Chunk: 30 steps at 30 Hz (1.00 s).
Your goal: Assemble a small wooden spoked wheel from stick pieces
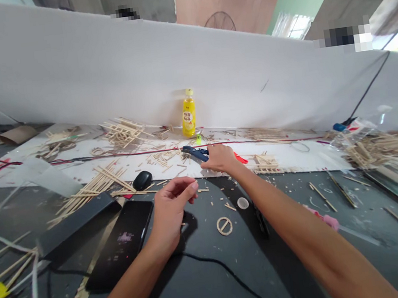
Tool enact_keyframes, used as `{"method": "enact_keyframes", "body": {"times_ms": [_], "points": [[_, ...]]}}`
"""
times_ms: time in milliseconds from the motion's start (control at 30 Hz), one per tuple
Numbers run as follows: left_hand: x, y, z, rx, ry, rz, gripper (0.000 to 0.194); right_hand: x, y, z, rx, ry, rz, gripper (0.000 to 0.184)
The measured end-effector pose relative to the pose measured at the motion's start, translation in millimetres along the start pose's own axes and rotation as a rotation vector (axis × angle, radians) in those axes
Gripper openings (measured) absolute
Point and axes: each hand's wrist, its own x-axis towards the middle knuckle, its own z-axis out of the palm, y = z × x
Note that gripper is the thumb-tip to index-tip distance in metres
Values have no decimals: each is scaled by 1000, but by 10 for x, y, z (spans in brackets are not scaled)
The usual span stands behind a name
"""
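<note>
My right hand [219, 159] reaches far forward and closes on the blue handles of a pair of pliers [195, 152] lying among cut wooden sticks. Closer to me, my left hand [173, 206] hovers over the dark table with its fingers curled and thumb meeting the fingertips; what it pinches, if anything, is too small to make out. A small round wooden ring with a crossbar [224, 226] lies on the table between my forearms.
A yellow drink bottle [188, 113] stands against the white partition [101, 74]. A black phone [123, 239] and a black mouse [142, 180] lie at left. Stick piles [95, 182], a stick frame [123, 131], cables [221, 263] and more sticks [382, 147] surround them.
</note>
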Motion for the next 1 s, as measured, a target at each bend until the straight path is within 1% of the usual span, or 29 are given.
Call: {"method": "enact_keyframes", "body": {"times_ms": [67,133,167,233,333,400,433,467,533,600,700,767,867,1000], "points": [[-11,20,1,7,7,20,18,-55,-18,-69,62,41,18,37],[-36,47,2,19,9,47,18,-189,-50,-146,144,107,36,37],[-53,63,3,25,11,64,17,-295,-70,-183,196,140,43,37],[-96,97,3,35,17,95,17,-595,-110,-251,316,175,41,33],[-186,148,10,59,30,148,14,-1202,-131,-315,509,120,-29,19],[-258,173,24,98,38,195,11,-1608,-106,-318,630,63,-84,20],[-294,181,33,126,43,217,11,-1780,-86,-305,759,30,-116,17],[-327,186,45,157,50,238,11,-1922,-65,-281,841,4,-135,14],[-380,186,70,209,67,261,12,-2109,-30,-206,955,-28,-167,9],[-410,175,94,227,76,260,12,-2185,-12,-105,979,-31,-195,12],[-420,144,117,227,85,225,11,-2197,-6,41,976,11,-228,17],[-415,117,123,262,101,233,13,-2199,0,103,990,4,-237,18],[-409,74,121,310,119,260,16,-2224,26,135,1004,-37,-238,18],[-421,46,121,345,117,268,15,-2256,61,132,974,-42,-217,20]]}}
